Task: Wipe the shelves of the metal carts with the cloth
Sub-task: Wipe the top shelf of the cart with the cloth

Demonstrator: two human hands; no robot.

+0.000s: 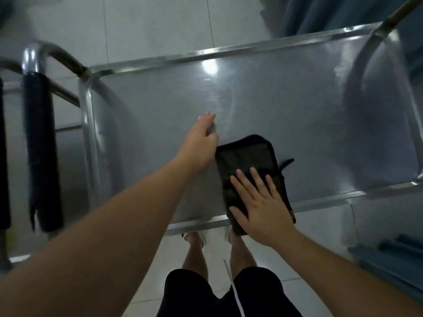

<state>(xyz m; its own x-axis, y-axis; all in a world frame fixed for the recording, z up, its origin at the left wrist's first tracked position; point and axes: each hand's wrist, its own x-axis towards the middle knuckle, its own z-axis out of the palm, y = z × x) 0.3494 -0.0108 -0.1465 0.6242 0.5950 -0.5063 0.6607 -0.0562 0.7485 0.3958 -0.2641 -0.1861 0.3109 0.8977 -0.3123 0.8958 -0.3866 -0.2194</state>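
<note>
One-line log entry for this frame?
phase: wiping top shelf | right hand: flat on cloth | left hand: resting on shelf

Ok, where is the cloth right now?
In the head view the dark cloth lies on the cart's top shelf near its front edge, pressed flat under the right hand, just right of the left hand.

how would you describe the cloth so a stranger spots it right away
Find the metal cart's top shelf. At its near edge lies a dark folded cloth, pressed flat under the right hand. It is the only dark thing on the shiny surface.
</note>
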